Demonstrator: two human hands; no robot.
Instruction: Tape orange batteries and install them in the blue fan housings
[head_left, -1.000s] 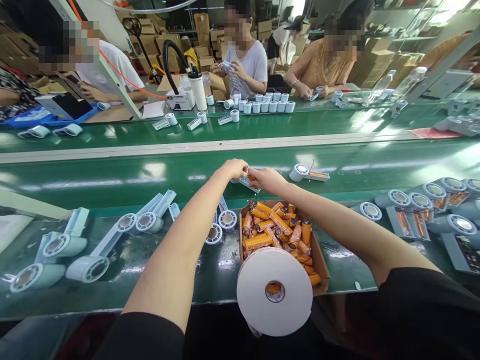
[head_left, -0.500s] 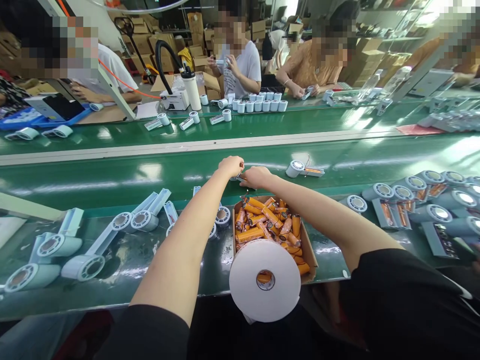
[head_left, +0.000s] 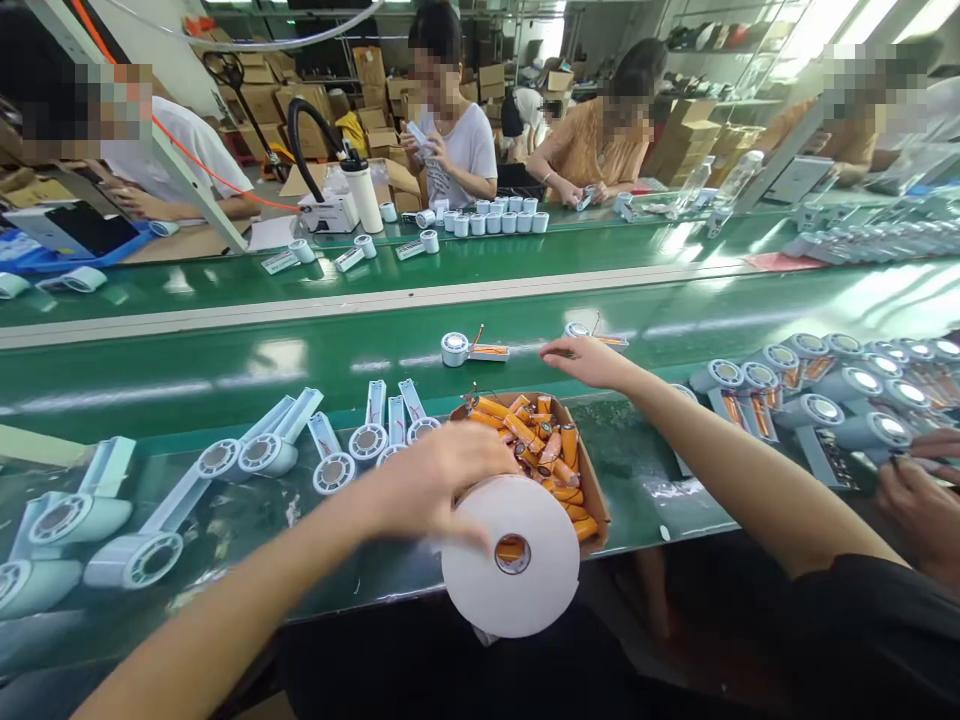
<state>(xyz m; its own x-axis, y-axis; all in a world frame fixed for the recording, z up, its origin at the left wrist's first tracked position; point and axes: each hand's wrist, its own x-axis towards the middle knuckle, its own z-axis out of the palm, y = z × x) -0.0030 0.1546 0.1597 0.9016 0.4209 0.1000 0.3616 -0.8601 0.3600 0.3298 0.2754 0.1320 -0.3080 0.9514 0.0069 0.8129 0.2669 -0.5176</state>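
Note:
My left hand [head_left: 450,472], slightly blurred, is over the left edge of a white tape roll [head_left: 544,595], its thumb stretched across the roll's face. It appears open, with nothing visible in it. The roll stands in front of a cardboard box [head_left: 592,480] of orange battery cells [head_left: 525,432] with wires. My right hand [head_left: 589,360] hovers above the green belt with its fingers extended and holds nothing. Left of it lies a light-blue fan housing [head_left: 454,349] with an orange cell in its handle. A second such housing [head_left: 577,329] is partly hidden behind my right hand.
Handleless-side housings without cells [head_left: 367,440] lie along the left bench. Many housings with cells [head_left: 806,410] crowd the right, where another person's hands [head_left: 915,490] work. Across the belt [head_left: 337,350], several people sit among white parts and a cream bottle [head_left: 364,195].
Both hands have let go of the fan housing, which now lies on the belt. My left hand came back toward the tape roll; my right moved rightward. The view turned slightly right.

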